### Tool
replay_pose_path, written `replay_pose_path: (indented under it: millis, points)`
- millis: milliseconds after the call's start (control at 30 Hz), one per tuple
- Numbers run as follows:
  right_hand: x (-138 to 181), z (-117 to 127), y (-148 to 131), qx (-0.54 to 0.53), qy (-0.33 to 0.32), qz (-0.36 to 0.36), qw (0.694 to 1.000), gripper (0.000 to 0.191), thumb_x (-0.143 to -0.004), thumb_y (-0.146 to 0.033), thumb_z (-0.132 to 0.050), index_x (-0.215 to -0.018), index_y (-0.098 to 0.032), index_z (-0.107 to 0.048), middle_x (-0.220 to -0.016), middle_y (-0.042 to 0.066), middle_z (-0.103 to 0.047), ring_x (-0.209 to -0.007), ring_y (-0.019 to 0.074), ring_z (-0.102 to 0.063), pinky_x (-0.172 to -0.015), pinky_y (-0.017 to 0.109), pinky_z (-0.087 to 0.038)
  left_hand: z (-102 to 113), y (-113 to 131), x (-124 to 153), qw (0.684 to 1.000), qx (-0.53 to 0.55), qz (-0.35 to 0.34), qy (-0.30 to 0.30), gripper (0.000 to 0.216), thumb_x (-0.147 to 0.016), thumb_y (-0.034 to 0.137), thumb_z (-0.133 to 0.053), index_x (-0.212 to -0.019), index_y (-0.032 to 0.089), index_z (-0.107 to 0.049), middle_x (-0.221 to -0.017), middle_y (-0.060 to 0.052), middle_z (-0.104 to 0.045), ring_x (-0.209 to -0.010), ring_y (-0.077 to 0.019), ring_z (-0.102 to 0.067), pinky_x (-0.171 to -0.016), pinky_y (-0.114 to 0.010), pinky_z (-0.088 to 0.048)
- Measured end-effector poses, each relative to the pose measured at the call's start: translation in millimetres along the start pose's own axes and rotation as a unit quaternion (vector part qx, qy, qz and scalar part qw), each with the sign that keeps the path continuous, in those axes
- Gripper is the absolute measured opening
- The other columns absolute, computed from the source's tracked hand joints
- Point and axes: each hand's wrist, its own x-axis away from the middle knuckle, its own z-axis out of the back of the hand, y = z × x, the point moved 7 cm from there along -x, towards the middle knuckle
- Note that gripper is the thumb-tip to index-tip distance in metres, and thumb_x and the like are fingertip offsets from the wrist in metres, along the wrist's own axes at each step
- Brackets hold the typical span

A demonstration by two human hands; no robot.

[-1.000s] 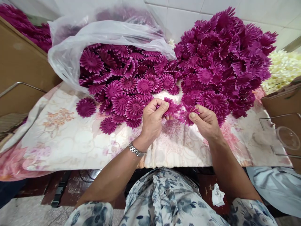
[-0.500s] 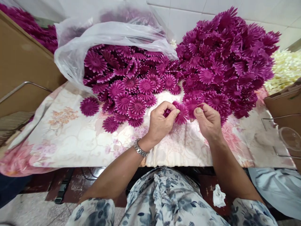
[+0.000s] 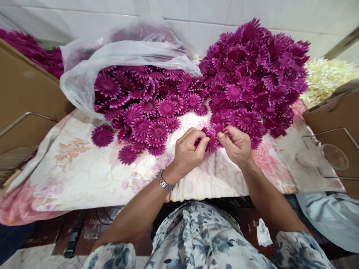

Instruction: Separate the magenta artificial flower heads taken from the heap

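My left hand (image 3: 190, 149) pinches a magenta artificial flower (image 3: 212, 144) between thumb and fingers, its petals fanning out to the right. My right hand (image 3: 236, 145) is closed on a second magenta flower head (image 3: 218, 128), which overlaps the first. The two hands are close together, low over the cloth. How the flowers meet between the fingertips is partly hidden. Just beyond lies a loose pile of similar flowers (image 3: 157, 132), spilling from a clear plastic bag (image 3: 81, 87). A taller heap of magenta flowers (image 3: 258, 78) rises behind my right hand.
A floral cloth (image 3: 92, 179) covers the table. Cardboard boxes stand at the left (image 3: 30, 82) and right (image 3: 333, 119), with wire frames against them. Cream flowers (image 3: 328, 78) lie at the far right. A tiled wall (image 3: 207, 37) closes off the back.
My right hand has moved left, closer to my left hand, bringing its flower over the other one. The camera view has shifted slightly.
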Motion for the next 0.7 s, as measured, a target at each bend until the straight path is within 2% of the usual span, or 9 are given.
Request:
replay_pose_path:
  millis: [267,400,467,600,700]
  points:
    - [1,11,-17,0.065,0.033,0.057,0.996,0.036,-0.088,-0.035,-0.048,-0.058,-0.02,-0.037,-0.05,-0.007,-0.033,-0.046,0.0049,-0.031,-0.047,0.021,-0.026,5,-15,-4,0.993,0.037,0.108,0.018,0.012,-0.077,0.019,-0.059,-0.065,0.019,-0.057,-0.064,0.002,-0.059,-0.062,-0.01,-0.053,-0.063,-0.023,-0.041]
    - [4,38,-25,0.115,0.076,0.091,0.986,0.039,-0.089,-0.035,-0.048,-0.055,-0.02,-0.033,-0.048,-0.007,-0.029,-0.044,0.0048,-0.029,-0.045,0.021,-0.025,7,-12,-11,0.989,0.049,0.136,0.017,0.01,-0.076,0.017,-0.06,-0.067,0.019,-0.057,-0.065,0.002,-0.06,-0.061,-0.0098,-0.053,-0.062,-0.023,-0.041]
    - [8,56,-28,0.162,0.104,0.127,0.973,0.035,-0.088,-0.032,-0.053,-0.057,-0.02,-0.039,-0.049,-0.006,-0.036,-0.045,0.0057,-0.035,-0.046,0.021,-0.029,5,-3,-17,0.991,0.054,0.126,-0.001,0.01,-0.076,0.016,-0.06,-0.067,0.019,-0.058,-0.066,0.002,-0.06,-0.064,-0.0105,-0.054,-0.064,-0.023,-0.043]
    - [22,78,-36,0.277,0.148,0.24,0.919,0.009,-0.083,-0.02,-0.059,-0.075,-0.021,-0.057,-0.062,-0.001,-0.06,-0.06,0.0114,-0.056,-0.059,0.024,-0.044,-14,19,-38,0.992,0.076,0.09,-0.038,0.01,-0.075,0.013,-0.059,-0.067,0.019,-0.059,-0.068,0.001,-0.061,-0.067,-0.0112,-0.055,-0.066,-0.024,-0.044]
    - [31,82,-36,0.32,0.153,0.286,0.89,0.007,-0.082,-0.015,-0.06,-0.082,-0.022,-0.059,-0.066,0.0,-0.065,-0.064,0.0132,-0.059,-0.063,0.026,-0.047,-46,29,-62,0.991,0.109,0.058,-0.044,0.008,-0.074,0.011,-0.058,-0.07,0.019,-0.059,-0.071,0.001,-0.062,-0.068,-0.0112,-0.055,-0.067,-0.024,-0.045]
